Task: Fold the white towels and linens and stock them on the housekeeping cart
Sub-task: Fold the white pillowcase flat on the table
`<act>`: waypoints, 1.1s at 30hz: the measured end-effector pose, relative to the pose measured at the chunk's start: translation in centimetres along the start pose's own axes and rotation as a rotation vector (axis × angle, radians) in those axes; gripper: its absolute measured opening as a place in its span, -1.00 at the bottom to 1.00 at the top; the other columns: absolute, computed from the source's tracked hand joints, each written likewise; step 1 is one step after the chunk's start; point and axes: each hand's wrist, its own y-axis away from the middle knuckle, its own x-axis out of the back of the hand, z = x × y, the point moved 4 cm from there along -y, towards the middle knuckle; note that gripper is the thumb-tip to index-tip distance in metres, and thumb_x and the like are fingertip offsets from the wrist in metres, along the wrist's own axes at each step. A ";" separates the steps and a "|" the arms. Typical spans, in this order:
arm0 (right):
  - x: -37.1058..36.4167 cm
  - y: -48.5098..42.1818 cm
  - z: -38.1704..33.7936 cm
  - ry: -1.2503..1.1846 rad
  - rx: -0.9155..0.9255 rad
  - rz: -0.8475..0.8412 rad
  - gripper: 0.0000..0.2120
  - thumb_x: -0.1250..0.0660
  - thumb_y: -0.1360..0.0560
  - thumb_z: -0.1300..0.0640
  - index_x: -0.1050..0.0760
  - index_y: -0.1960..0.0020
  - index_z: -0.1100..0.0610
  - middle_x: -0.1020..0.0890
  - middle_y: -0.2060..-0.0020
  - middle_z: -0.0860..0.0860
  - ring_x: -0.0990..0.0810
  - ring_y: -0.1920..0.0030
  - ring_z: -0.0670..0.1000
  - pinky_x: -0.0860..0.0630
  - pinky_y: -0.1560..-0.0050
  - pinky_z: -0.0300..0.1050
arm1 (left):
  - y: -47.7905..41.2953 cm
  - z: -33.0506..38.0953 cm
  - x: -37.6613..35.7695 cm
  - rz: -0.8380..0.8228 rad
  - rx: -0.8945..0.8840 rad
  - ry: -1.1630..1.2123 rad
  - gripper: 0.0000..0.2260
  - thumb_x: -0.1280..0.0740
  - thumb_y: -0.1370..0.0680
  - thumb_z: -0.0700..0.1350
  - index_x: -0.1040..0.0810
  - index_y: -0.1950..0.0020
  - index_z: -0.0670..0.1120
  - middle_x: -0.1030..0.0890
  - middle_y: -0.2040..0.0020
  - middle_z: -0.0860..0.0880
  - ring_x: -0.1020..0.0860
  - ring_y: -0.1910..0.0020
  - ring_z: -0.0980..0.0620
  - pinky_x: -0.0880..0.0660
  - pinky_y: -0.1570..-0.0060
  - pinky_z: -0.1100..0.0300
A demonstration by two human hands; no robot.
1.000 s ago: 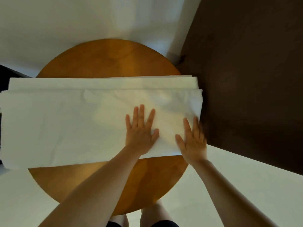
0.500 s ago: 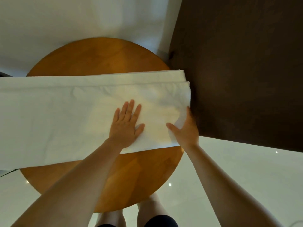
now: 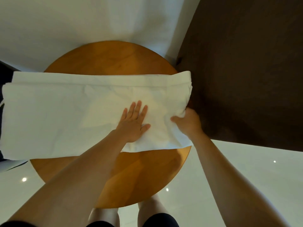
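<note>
Change: right hand (image 3: 188,122) has gone from lying flat on the linen (image 3: 57,120) to gripping its right end, bunching the cloth; left hand (image 3: 132,124) stays put.
Left hand: flat, fingers straight, pressing the linen just beside the right hand.
Right hand: fingers curled round the linen's right edge.
Linen: folded in a long band across the round desk (image 3: 106,58), left end overhanging.
Around: pale floor (image 3: 246,169), white wall (image 3: 82,22), dark panel (image 3: 246,63) at right.
</note>
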 end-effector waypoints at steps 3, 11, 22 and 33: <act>-0.2 1.7 -0.9 0.145 0.067 0.085 -0.73 -0.33 -0.51 0.06 -0.46 -0.14 0.16 -0.58 -0.07 0.09 -0.55 -0.12 0.13 -0.41 0.06 -0.17 | 1.3 -0.8 1.5 0.014 -0.039 0.066 -0.41 0.02 -0.65 0.10 0.29 -0.54 -0.01 0.35 -0.53 -0.06 0.31 -0.51 -0.05 0.23 -0.47 0.05; -1.3 4.7 -5.4 0.495 0.056 0.174 -0.79 -0.23 -0.56 0.14 -0.39 -0.15 0.21 -0.57 -0.02 0.14 -0.57 -0.08 0.21 -0.45 0.02 -0.08 | 7.0 -14.2 1.1 0.070 0.336 -0.041 -0.28 0.05 -0.52 0.37 0.32 -0.52 0.10 0.35 -0.53 -0.09 0.30 -0.51 -0.18 0.16 -0.40 -0.31; -5.5 11.2 -18.5 0.489 0.153 0.103 -0.70 -0.26 -0.55 0.08 -0.35 -0.23 0.15 -0.54 -0.11 0.09 -0.55 -0.11 0.12 -0.50 -0.01 -0.08 | 6.7 -15.0 1.1 -0.018 0.216 0.075 -0.30 0.03 -0.54 0.35 0.30 -0.53 0.12 0.37 -0.52 -0.07 0.32 -0.50 -0.17 0.11 -0.40 -0.30; -16.5 14.5 -24.5 0.672 0.250 -0.091 -0.63 -0.21 -0.56 0.13 -0.24 -0.33 0.14 -0.53 -0.14 0.08 -0.55 -0.11 0.11 -0.43 0.00 -0.12 | 10.7 -21.0 2.4 0.271 -0.003 0.450 -0.50 -0.12 -0.64 -0.16 -0.04 -0.54 -0.17 0.04 -0.57 -0.09 0.07 -0.55 -0.09 0.12 -0.51 0.01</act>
